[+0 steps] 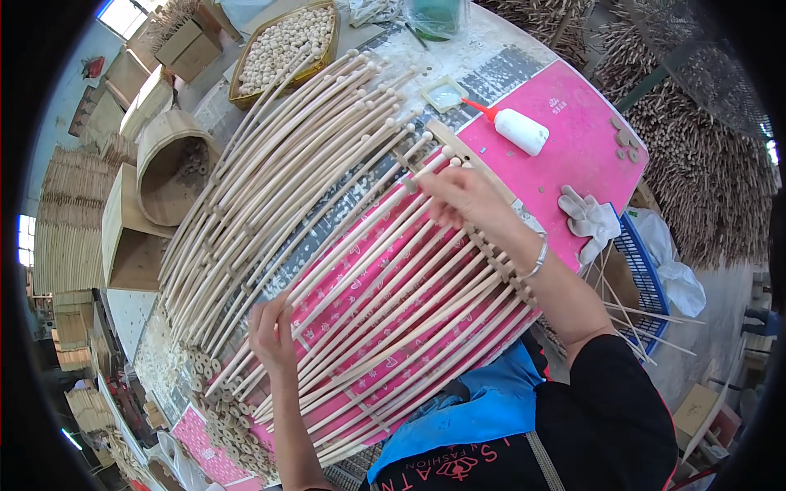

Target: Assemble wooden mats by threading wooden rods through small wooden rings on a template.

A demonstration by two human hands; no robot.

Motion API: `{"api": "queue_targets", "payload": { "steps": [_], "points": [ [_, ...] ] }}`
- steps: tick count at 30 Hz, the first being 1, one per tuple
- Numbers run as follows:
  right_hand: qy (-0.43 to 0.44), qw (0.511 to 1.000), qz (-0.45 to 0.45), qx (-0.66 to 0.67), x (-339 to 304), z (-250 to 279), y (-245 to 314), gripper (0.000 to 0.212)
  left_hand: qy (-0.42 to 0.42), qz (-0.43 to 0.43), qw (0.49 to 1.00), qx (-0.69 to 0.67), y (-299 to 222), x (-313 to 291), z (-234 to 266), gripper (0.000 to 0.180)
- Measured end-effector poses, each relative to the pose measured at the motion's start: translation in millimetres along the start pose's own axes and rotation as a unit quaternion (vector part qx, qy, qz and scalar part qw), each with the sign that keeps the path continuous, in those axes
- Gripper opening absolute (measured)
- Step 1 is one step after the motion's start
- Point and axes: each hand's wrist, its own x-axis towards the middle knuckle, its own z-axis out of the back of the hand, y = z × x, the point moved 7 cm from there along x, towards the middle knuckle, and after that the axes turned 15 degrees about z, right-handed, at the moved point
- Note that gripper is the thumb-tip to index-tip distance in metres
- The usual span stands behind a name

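Note:
My left hand (272, 334) is closed around the lower part of a pale wooden rod, with the thumb and fingers pressed together. Near the upper ends of the rods, my right hand (465, 196) has its fingers bent in a pinch at a rod's tip; what lies between them is partly hidden. Beneath both hands, loose wooden rods (385, 329) lie side by side across a pink printed mat (340, 282). To the left rest many rods with ball tips (274, 176). A wooden strip (479, 168) lies beside my right hand.
A yellow basket (243, 100) holds wooden balls. Wooden discs (233, 430) are heaped at lower left. A white glue bottle (522, 132) with red nozzle lies near a small square dish (444, 94). A white glove (589, 219) lies by a blue crate (645, 262). Wooden buckets (176, 168) stand left.

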Motion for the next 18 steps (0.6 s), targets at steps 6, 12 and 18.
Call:
{"api": "queue_targets", "payload": {
  "steps": [6, 12, 18],
  "points": [
    [-0.041, 0.999, 0.028, 0.011, -11, 58, -8, 0.034, 0.031, 0.043, 0.999, -0.004, 8, 27, -41, 0.017],
    [-0.041, 0.999, 0.027, 0.012, -16, 65, -16, 0.029, 0.033, 0.03, 0.999, 0.014, 6, 33, -59, 0.018],
    [-0.011, 0.999, 0.039, -0.001, -16, 62, -12, 0.026, -0.013, -0.011, 0.992, 0.124, -3, 29, -61, 0.018]
  ]
}}
